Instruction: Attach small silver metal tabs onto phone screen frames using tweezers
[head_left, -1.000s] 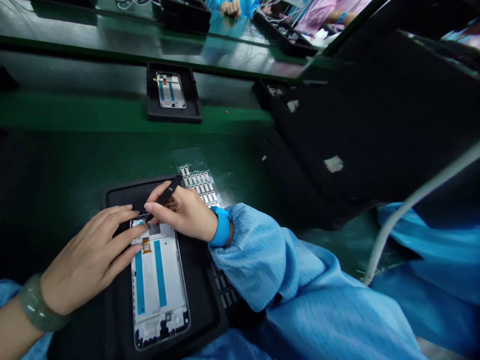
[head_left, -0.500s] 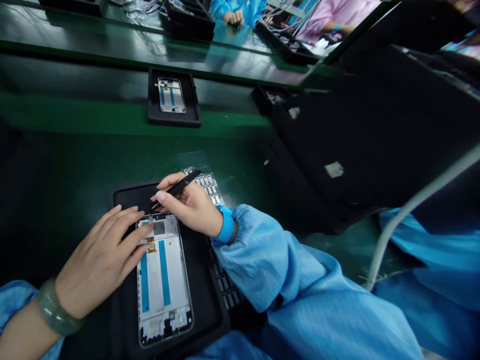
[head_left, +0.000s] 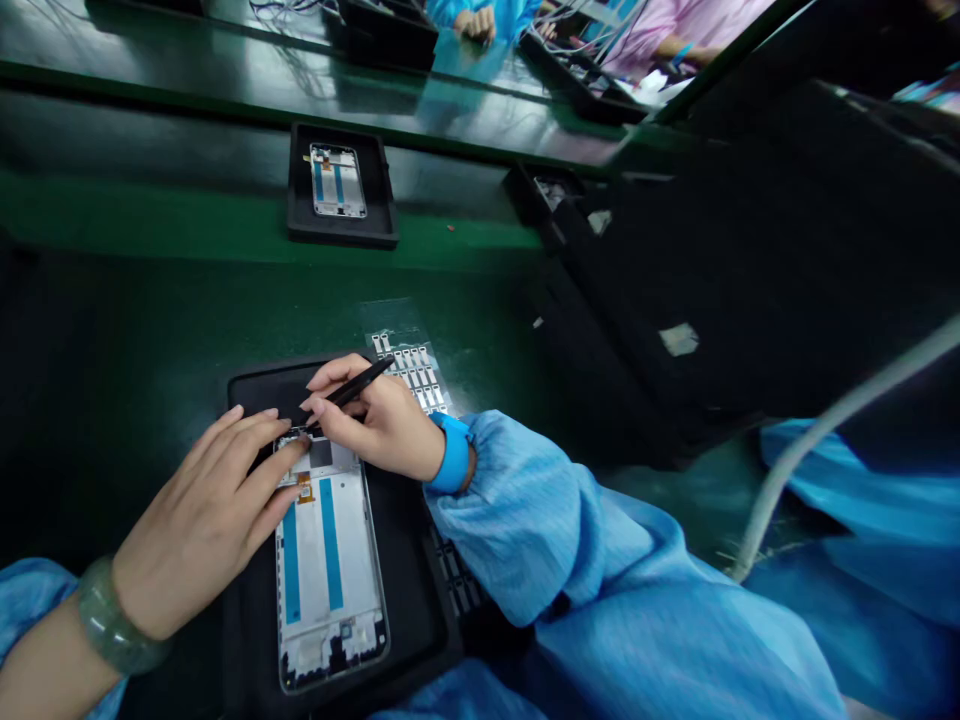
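A silver phone frame (head_left: pixel 349 540) with two blue adhesive strips lies in a black foam tray (head_left: pixel 412 590). My left hand (head_left: pixel 202 510) rests over the frame's upper left edge, its fingers stretched out and its fingertips on the frame near a small orange flex cable (head_left: pixel 304 489). In my right hand (head_left: pixel 386 425) I hold black tweezers (head_left: pixel 360 383) between thumb and fingers. Their tip points down at the frame's top edge, close to my left fingertips. Whether the tip grips anything is too small to tell.
Behind my right hand lies a clear sheet of small white-and-black stickers (head_left: pixel 411 368). A second black tray (head_left: pixel 379 225) with another phone frame (head_left: pixel 337 180) stands farther back. Large black boxes (head_left: pixel 720 270) fill the right side. Across the bench, a co-worker's hand (head_left: pixel 478 24) shows.
My right hand has shifted slightly down and to the right, bringing the tweezers lower against the frame's top edge. My left hand stays almost where it was.
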